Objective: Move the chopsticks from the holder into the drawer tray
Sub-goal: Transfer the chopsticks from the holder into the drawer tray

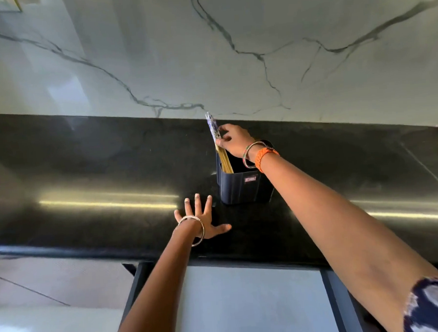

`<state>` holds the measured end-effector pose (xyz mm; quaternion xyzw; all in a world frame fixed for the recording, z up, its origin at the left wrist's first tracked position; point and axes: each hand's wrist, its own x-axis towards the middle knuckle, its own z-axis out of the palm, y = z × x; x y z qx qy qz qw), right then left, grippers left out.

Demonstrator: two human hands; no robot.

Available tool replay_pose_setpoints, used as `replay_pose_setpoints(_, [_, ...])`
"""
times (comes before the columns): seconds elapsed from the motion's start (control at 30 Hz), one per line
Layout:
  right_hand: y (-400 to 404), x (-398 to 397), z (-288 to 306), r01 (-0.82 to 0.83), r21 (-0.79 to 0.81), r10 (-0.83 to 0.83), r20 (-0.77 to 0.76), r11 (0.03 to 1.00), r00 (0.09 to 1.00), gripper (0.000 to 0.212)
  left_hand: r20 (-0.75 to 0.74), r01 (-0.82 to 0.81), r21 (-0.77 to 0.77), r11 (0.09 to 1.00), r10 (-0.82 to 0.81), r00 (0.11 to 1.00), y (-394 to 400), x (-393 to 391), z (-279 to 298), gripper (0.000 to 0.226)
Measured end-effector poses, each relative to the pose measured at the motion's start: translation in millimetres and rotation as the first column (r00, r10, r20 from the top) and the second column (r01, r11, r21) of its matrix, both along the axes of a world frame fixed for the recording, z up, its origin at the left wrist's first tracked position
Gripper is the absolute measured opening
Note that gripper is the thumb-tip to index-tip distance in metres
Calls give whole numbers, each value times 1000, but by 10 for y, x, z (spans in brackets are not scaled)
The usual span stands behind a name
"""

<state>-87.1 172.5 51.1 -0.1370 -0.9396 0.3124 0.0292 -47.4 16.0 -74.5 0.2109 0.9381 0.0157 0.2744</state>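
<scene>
Black shiny stone table carries a dark blue square plastic holder. Inside it lean the thin yellow wooden chopsticks with blue-patterned tops. Above the holder, the right hand pinches their tops, likely to lift them out. Just left of the holder, the left hand lies flat and open, holding nothing, perhaps for balance.

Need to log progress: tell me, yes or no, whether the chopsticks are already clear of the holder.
No: the chopsticks still stand inside the dark holder, with the right hand closed on their upper ends.
</scene>
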Motion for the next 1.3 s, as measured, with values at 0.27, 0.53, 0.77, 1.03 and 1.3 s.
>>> replay_pose_setpoints(0.27, [58, -120, -119, -74, -146, 52, -145, 987, 988, 21, 91, 49, -91, 995, -41, 995, 49, -149, -30, 113])
replay_pose_setpoints(0.53, [95, 129, 278, -38, -398, -141, -412, 916, 900, 21, 79, -1, -58, 998, 6, 997, 16, -69, 50, 110])
replay_pose_setpoints(0.77, [130, 784, 1014, -177, -818, -458, -470, 548, 754, 15, 20, -14, -31, 999, 14, 1000, -128, 388, 177, 103])
replay_pose_setpoints(1.03, [-203, 2422, -114, 70, -981, -640, 172, -183, 749, 29, -146, 149, 208, 967, -120, 982, -821, 1419, 16, 74])
replay_pose_setpoints(1.3, [-1410, 4041, -1847, 473, -766, -447, 640, -435, 626, 34, 163, -301, 397, 867, 256, 953, -1893, 2686, -810, 47])
